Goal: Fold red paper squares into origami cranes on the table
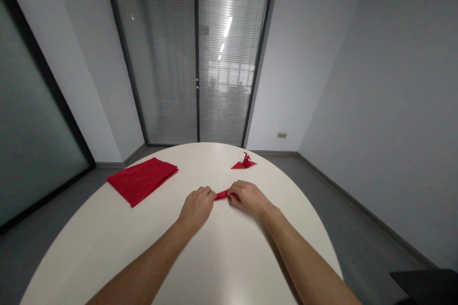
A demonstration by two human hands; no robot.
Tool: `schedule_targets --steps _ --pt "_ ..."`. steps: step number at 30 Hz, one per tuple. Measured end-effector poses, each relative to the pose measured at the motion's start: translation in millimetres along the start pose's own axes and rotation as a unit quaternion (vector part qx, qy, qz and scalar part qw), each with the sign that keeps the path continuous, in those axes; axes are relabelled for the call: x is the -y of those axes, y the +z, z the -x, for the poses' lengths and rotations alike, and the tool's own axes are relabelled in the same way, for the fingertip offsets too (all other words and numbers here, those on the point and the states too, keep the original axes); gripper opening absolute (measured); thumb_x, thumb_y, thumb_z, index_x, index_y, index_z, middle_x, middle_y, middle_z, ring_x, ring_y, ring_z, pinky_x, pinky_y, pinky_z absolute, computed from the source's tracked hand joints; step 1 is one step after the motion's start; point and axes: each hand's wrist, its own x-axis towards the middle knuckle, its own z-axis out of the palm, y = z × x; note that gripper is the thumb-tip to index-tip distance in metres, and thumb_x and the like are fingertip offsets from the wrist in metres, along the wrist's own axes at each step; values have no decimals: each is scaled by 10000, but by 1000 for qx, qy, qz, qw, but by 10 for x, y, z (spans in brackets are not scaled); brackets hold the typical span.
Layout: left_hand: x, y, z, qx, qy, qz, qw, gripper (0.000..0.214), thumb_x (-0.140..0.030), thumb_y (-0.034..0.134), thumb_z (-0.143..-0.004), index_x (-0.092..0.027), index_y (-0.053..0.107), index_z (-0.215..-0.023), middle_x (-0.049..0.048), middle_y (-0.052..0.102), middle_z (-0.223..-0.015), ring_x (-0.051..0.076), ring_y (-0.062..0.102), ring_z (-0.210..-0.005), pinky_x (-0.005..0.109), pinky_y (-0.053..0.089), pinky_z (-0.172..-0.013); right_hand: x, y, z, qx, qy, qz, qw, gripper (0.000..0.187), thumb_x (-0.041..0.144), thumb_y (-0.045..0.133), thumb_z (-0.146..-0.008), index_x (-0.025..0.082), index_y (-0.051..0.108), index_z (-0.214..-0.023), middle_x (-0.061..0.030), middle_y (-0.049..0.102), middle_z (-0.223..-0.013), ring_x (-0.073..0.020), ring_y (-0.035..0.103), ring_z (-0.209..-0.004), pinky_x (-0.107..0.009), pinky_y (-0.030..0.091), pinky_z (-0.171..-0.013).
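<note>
I held a red strip [221,195] by its ends.
My left hand [198,207] was pinched on one end, my right hand [249,197] on the other, over the middle of the table [203,157], nearer me than the crane [246,162] and right of the sheets [143,181]. I judged it thin paper, light, soft, easily creased or torn; the two ends seemed the place to take it, gently.

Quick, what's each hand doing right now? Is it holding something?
Left hand: closed, holding the left end of the folded red paper strip.
Right hand: closed, pinching the strip's right end.
</note>
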Motion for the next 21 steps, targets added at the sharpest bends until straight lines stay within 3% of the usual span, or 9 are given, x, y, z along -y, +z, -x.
schedule_targets --steps 7,11,21 --pt "-26 -33 2 -21 -4 19 1000 167 -217 517 -1009 -197 681 -984 64 682 -993 225 619 -950 339 476 -813 18 0 7 -36 0 -38 999 162 88 598 -865 179 712 -936 -47 713 -880 -180 640 -846 -274 486 -788" --pt "-9 -12 -2 -30 -14 9 999 180 -208 496 -1018 -197 673 -988 64 673 -984 222 614 -932 332 469 -793 51 -46 23 -51 -8 -47 998 129 181 605 -927 182 698 -1016 -65 717 -945 -191 635 -872 -296 482 -802" --pt "-35 -38 4 -64 7 37 997 160 -224 531 -1011 -209 680 -1068 56 706 -1035 223 622 -968 353 471 -834 52 4 -5 -49 -51 -15 997 152 245 569 -1002 212 714 -1035 -59 748 -923 -195 637 -874 -320 402 -788"
